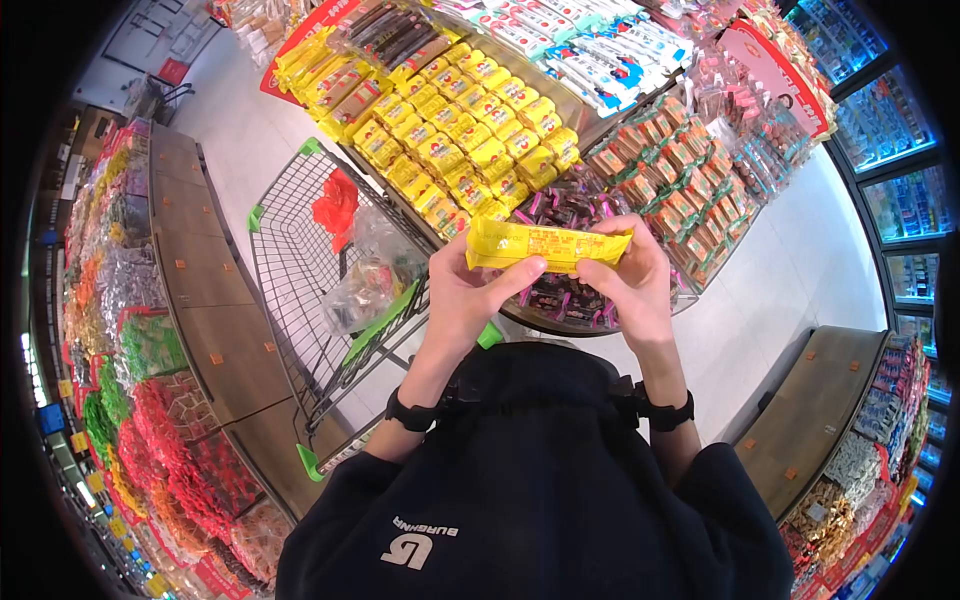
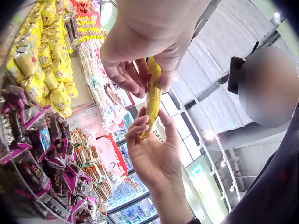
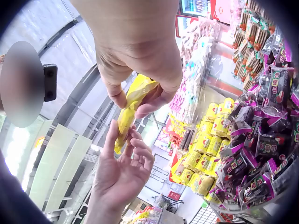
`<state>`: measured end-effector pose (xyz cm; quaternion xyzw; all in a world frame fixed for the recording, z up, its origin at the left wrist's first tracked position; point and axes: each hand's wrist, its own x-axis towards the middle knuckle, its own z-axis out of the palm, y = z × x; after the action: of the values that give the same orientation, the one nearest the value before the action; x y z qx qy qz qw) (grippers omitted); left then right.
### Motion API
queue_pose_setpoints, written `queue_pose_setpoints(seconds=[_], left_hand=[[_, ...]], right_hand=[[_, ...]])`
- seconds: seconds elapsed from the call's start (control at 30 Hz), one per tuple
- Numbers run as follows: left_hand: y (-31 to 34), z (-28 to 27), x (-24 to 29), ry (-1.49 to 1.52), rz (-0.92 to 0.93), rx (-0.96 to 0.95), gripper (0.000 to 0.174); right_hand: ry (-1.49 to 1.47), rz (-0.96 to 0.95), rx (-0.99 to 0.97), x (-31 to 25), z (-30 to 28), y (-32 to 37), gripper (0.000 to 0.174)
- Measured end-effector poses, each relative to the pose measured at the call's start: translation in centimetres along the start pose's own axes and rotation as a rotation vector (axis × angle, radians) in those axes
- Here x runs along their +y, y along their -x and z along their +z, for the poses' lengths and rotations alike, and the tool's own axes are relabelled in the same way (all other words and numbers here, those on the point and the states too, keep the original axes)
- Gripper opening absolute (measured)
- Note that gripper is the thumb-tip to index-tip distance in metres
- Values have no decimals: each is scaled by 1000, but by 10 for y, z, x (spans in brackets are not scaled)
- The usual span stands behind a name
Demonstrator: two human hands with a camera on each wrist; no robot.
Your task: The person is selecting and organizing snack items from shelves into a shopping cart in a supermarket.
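A long yellow snack packet with red printing spans the space between both hands, held up over the display stand. My left hand pinches its left end, thumb on the near face and fingers behind. At the other end, my right hand pinches it the same way. The left wrist view shows the yellow packet edge-on, with thumb and fingers on either side. In the right wrist view its crimped wrapper runs slantwise from one hand to the other.
Stacked yellow packets and dark purple-edged packets lie on the stand. A shopping cart holding a red bag and clear bags stands at left. Brown cabinets line the aisle; lit coolers are at right.
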<state>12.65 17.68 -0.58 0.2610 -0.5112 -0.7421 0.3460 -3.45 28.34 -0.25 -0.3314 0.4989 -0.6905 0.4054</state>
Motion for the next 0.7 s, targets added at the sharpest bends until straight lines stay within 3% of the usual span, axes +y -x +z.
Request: queue_pose_setpoints(seconds=[0.7], left_hand=[[3,0,1,-12,-9,-11,29]], right_hand=[[7,-10,-7,3,-2,2,35]])
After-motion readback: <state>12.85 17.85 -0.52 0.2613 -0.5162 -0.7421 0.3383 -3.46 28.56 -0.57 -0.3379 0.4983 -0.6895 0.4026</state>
